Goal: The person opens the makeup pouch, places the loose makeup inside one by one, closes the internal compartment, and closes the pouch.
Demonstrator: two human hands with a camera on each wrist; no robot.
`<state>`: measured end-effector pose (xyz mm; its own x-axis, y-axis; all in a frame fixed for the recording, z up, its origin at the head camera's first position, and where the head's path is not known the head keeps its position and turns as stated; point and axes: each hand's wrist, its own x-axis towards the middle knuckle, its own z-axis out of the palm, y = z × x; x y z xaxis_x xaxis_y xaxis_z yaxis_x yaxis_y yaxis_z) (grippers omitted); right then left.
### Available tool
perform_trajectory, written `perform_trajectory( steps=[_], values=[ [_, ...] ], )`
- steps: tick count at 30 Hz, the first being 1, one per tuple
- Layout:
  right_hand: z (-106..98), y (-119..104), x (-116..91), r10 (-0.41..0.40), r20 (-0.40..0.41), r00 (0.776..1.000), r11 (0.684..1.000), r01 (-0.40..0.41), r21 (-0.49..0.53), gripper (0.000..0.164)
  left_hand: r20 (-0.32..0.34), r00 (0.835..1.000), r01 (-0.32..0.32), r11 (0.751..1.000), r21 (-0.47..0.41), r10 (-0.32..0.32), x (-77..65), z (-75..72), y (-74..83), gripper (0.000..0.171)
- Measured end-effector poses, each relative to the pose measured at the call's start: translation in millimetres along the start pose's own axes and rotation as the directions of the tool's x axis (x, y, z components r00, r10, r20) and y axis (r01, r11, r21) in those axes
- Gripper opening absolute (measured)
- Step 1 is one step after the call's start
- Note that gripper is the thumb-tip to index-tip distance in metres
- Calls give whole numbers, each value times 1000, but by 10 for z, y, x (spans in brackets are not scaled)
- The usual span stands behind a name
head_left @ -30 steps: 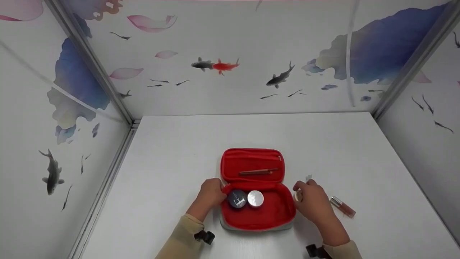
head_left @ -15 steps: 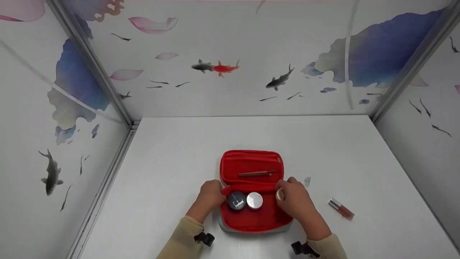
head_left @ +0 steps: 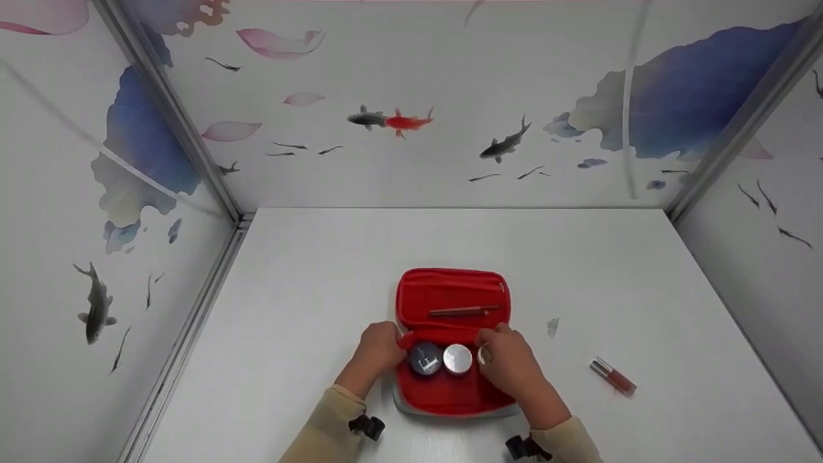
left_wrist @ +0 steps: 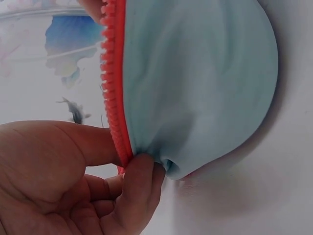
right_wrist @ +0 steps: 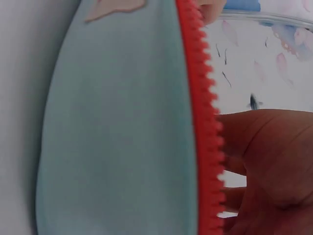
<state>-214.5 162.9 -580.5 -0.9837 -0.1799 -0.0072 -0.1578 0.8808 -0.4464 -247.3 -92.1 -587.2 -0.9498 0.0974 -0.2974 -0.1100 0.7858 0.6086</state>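
An unzipped cosmetic bag (head_left: 443, 399), red inside and pale blue-green outside, lies spread on the table. My left hand (head_left: 379, 347) pinches its left rim near the hinge; the left wrist view shows thumb and finger on the red zipper edge (left_wrist: 115, 88). Inside the lower half sit a dark round jar (head_left: 425, 358) and a silver-lidded round jar (head_left: 458, 359). My right hand (head_left: 511, 361) is over the bag's right side, holding a small round, pale item (head_left: 483, 355) beside the silver lid. In the right wrist view the bag's wall hides those fingertips. Slim brushes (head_left: 463, 311) lie in the lid half.
A lip gloss tube (head_left: 614, 376) lies on the white table (head_left: 308, 270) to the right. A small translucent scrap (head_left: 553, 326) is nearer the bag. Printed walls enclose the table at the back and both sides.
My right hand has moved left from outside the bag's right rim to over its inside, carrying the round item towards the silver-lidded jar. The left hand keeps its hold on the rim.
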Motion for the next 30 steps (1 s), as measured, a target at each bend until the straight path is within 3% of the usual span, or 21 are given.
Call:
perform_trajectory(
  steps=[7,16,30],
  values=[
    [85,-35,13,-14,-9,1000,999,13,-29,12,18,1000,23,1000,-7,-23,7,1,15,25],
    [178,-27,23,-19,-11,1000,997,19,-78,12,4,1000,-14,1000,13,14,-14,-12,29,35],
    [158,-42,8,21,1,1000,999,-21,-49,9,2,1000,6,1000,7,-6,-8,-14,29,32]
  ],
)
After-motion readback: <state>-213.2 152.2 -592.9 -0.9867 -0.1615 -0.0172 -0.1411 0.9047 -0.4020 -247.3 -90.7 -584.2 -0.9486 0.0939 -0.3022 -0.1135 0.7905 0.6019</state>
